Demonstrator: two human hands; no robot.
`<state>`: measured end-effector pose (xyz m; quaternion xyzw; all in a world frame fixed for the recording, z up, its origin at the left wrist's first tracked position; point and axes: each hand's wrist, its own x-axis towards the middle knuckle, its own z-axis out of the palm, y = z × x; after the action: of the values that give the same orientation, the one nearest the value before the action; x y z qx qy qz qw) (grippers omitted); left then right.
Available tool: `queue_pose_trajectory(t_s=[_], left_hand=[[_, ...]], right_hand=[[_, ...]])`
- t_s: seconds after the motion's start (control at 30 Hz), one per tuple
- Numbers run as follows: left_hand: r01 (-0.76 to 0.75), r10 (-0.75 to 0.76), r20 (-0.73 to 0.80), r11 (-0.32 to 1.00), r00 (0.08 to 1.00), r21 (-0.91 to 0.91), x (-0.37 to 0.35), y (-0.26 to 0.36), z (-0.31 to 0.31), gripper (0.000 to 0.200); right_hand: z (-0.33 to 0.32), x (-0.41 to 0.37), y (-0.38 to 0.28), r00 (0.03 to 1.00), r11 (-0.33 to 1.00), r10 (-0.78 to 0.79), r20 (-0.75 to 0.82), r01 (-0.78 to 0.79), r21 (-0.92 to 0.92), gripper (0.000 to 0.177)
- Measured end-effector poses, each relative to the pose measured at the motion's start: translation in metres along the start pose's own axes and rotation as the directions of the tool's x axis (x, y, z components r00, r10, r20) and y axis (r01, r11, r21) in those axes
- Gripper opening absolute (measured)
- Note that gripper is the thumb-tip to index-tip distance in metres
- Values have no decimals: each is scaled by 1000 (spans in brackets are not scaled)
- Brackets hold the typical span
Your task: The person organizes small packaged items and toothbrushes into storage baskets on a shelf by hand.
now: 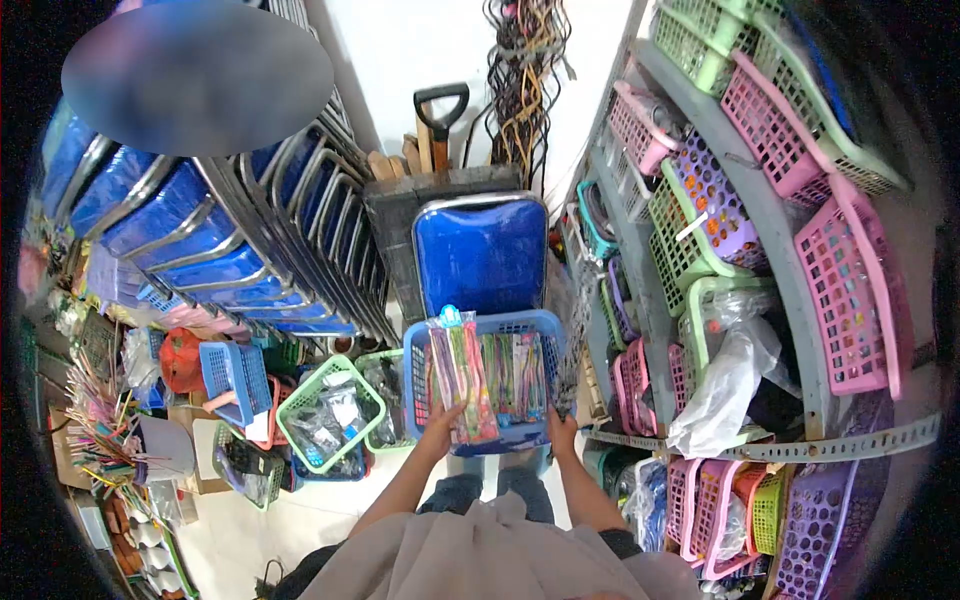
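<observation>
Both hands are at a blue plastic basket [487, 446] in front of the body. My left hand [436, 432] is closed at the basket's left front, its fingers on clear packets of pink and purple items [470, 385] that lie over the basket's left part. My right hand [562, 430] is closed round the basket's right front edge. More packets with thin coloured items [515, 375] stand in the right part of the basket. Just beyond the basket is a blue chair back [480, 255].
Stacked blue chairs [190, 225] rise at the left. Grey metal shelving [740, 170] with pink, green and purple baskets stands close on the right. A green basket [330, 460] and a small blue basket [235, 385] are at the left. Dark cords [520, 90] hang on the wall.
</observation>
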<state>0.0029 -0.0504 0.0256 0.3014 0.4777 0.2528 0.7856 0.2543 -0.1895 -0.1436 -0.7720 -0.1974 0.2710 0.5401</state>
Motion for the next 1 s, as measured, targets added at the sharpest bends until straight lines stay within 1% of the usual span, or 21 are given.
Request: queue_pose_trajectory(t_s=[0.07,0.13,0.17,0.2,0.27,0.3,0.33,0.4,0.47,0.5,0.53,0.6,0.63,0.67,0.73,0.77,0.8,0.87,0.9,0.97,1.0], left_hand=[[37,-21,104,987,994,-157,-32,33,20,61],[-13,37,136,985,990,-173,-46,56,33,62],[-4,42,187,980,982,-199,-52,65,36,61],[6,49,238,975,970,-224,-58,75,41,60],[-27,94,299,975,950,-220,-70,99,59,62],[-140,159,294,987,942,-83,-74,108,66,63],[-249,222,295,967,929,55,-77,113,70,64],[-231,210,325,973,922,27,-79,119,72,58],[-269,129,445,925,886,269,-92,128,76,46],[-302,162,452,918,877,258,-101,131,80,38],[-305,158,463,915,872,262,-111,136,82,38],[-354,147,506,871,850,341,-127,147,86,37],[-362,149,515,867,844,343,-128,147,85,37],[-386,147,516,835,844,393,-127,145,83,37],[-421,154,524,794,837,439,-121,144,77,37],[-495,183,566,733,804,466,-116,142,73,38],[-564,206,607,667,767,486,-113,142,71,40],[-564,203,624,686,755,460,-108,140,68,41],[-576,205,634,678,745,457,-108,142,68,41],[-586,201,650,671,733,454,-107,142,64,41],[-559,165,629,660,759,502,-105,144,62,40]], right_hand=[[-14,-39,-81,982,973,174,70,-183,140,20],[-20,-56,-93,996,986,77,33,-81,145,22],[-26,-64,-98,1000,990,6,3,-7,140,27],[-34,-70,-113,1000,990,-12,-10,13,143,27],[-57,-88,-157,1000,996,-7,-9,6,-91,34],[-66,-86,-162,998,998,-60,11,60,-10,38],[-73,-86,-163,996,993,-80,-48,76,-86,39],[-89,-83,-175,979,970,-184,-88,166,-177,34],[-106,-81,-192,975,962,-209,-77,191,-196,32],[-113,-84,-201,974,956,-219,-51,203,-213,30],[-118,-86,-209,973,956,-220,-65,202,-211,30],[-125,-93,-237,952,947,-307,-3,305,-96,29],[-126,-102,-257,932,926,-355,-75,340,-165,28],[-129,-104,-260,929,924,-361,-84,345,-162,28],[-135,-110,-279,882,784,-470,-34,399,-475,31],[-139,-119,-294,868,725,-497,-16,404,-558,34],[-142,-122,-304,865,724,-501,-24,404,-559,34],[-152,-126,-311,843,565,-534,54,404,-720,34],[-151,-123,-306,791,564,-611,-31,407,-718,30],[-147,-120,-294,797,592,-597,-91,361,-721,32],[-144,-123,-293,800,616,-583,-143,320,-720,34]])
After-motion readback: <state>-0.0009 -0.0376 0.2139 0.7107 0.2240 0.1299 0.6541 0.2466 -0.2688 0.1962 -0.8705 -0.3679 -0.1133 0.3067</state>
